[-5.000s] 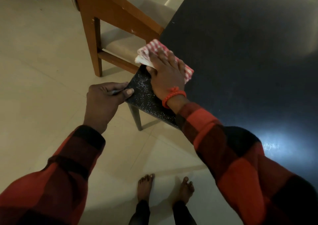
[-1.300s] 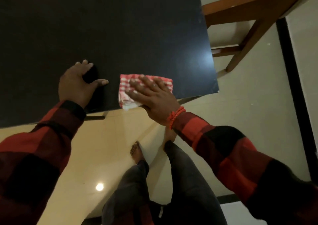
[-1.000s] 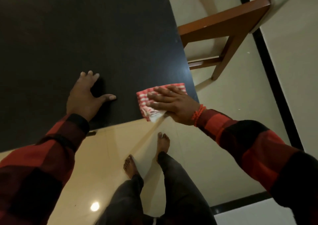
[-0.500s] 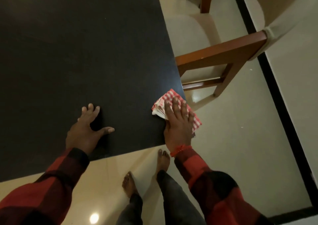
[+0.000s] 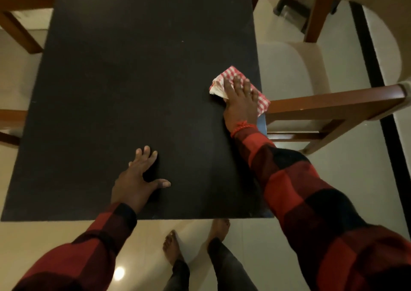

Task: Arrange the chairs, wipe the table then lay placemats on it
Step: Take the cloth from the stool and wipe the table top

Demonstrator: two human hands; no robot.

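One black table [image 5: 133, 90], one red-checked cloth [image 5: 231, 77], three wooden chairs partly visible. The folded cloth lies at the table's 3 o'clock edge, long axis running 10 to 4 o'clock. The right hand [image 5: 241, 103] presses it flat-palmed; half a second ago it sat nearer the corner. The left hand [image 5: 135, 181] rests splayed, holding nothing

Glossy cream tile floor [image 5: 355, 179], black floor strip [image 5: 378, 79], ceiling-light reflection [image 5: 119, 273]

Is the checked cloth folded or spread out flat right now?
Folded. The checked cloth is a small thick pad under the right hand, with white layered edges showing at its left end, on the table.
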